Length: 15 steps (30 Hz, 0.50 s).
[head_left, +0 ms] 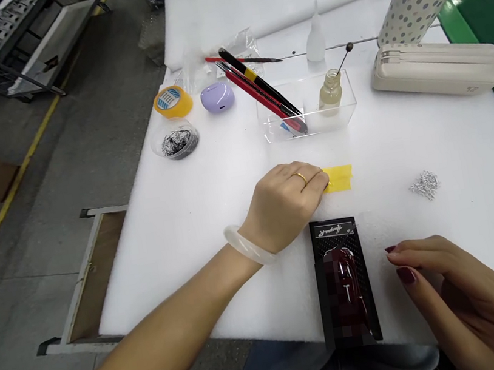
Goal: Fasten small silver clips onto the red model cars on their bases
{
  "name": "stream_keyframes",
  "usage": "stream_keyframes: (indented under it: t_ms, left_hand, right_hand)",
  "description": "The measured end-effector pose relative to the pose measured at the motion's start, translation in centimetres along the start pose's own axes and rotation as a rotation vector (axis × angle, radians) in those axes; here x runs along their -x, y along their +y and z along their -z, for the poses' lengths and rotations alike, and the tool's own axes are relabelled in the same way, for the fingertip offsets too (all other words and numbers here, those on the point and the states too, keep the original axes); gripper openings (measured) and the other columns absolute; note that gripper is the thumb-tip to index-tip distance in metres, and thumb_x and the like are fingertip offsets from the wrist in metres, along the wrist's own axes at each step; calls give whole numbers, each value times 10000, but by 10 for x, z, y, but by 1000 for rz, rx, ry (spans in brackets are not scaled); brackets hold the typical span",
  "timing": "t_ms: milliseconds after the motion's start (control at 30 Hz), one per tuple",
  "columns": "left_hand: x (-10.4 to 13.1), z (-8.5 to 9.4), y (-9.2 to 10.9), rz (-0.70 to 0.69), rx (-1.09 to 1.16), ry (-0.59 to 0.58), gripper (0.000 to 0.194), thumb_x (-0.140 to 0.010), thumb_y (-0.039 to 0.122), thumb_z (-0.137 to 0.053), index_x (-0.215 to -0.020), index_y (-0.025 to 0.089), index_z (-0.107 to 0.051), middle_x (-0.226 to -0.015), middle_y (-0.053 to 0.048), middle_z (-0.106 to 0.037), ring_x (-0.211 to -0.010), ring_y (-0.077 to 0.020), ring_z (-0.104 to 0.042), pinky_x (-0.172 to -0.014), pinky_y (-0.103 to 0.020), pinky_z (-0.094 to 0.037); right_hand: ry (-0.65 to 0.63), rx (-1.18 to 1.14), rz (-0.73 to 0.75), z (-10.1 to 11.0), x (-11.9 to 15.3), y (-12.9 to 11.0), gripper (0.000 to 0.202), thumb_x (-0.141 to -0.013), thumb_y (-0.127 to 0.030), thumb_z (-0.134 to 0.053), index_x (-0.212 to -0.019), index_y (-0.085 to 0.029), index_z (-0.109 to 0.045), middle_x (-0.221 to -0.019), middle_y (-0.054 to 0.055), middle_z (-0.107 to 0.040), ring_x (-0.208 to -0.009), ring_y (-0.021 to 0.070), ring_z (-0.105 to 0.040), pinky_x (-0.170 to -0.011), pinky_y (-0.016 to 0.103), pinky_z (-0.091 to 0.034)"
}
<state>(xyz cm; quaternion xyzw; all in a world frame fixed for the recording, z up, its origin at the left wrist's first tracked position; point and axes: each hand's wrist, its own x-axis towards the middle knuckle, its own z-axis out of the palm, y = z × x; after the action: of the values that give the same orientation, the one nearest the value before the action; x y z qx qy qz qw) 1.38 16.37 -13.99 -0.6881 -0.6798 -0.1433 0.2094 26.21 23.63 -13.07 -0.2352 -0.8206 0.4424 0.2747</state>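
Observation:
My left hand (284, 204), with a ring and a pale bangle (249, 245), has its fingers drawn together at the left end of a yellow tape strip (340, 178). Its fingertips are partly hidden, so anything pinched there cannot be made out. Below it a dark red model car (347, 275) rests on a black display base (333, 229) with a lettered plate at its far end; part of the car is blurred out. To the right of the base, my right hand (469, 294) hovers with thumb and forefinger slightly apart, nothing visible between them.
Small silvery parts (425, 185) lie in a pile at right. Behind stand a clear tray (312, 124) with knives and a small bottle (330, 93), a squeeze bottle (315, 40), a tape roll (173, 101), a purple case (217, 98), a dish of black bits (175, 140) and a beige case (435, 68).

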Motion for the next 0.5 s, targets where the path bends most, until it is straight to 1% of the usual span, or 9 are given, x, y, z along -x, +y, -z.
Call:
stream_keyframes:
  t_ms: [233, 433, 500]
  left_hand:
    - [0, 2, 1, 7, -5, 27, 91, -940, 152, -586, -966, 156, -674, -933, -1, -777, -859, -146, -743, -722, -274, -539]
    - [-1, -3, -1, 19, 34, 43, 97, -941, 153, -590, -949, 153, -687, -919, -4, -781, -849, -146, -750, -730, -263, -574]
    - [-3, 0, -3, 35, 60, 57, 114, -948, 154, -578, -927, 151, -689, -900, -2, -782, -822, -139, -750, -730, -258, -597]
  right_hand:
    - [-8, 6, 2, -1, -2, -3, 221, -943, -90, -610, -1071, -245, -702, -1011, 19, -689, -938, 130, -647, -716, 260, -514]
    - [-13, 3, -12, -1, -2, -3, 233, -946, -81, -604, -1079, -246, -699, -1023, 16, -686, -951, 126, -646, -738, 259, -518]
    - [-13, 12, 1, -1, -2, -2, 231, -943, -83, -609, -1077, -249, -700, -1021, 16, -690, -946, 129, -650, -733, 259, -517]
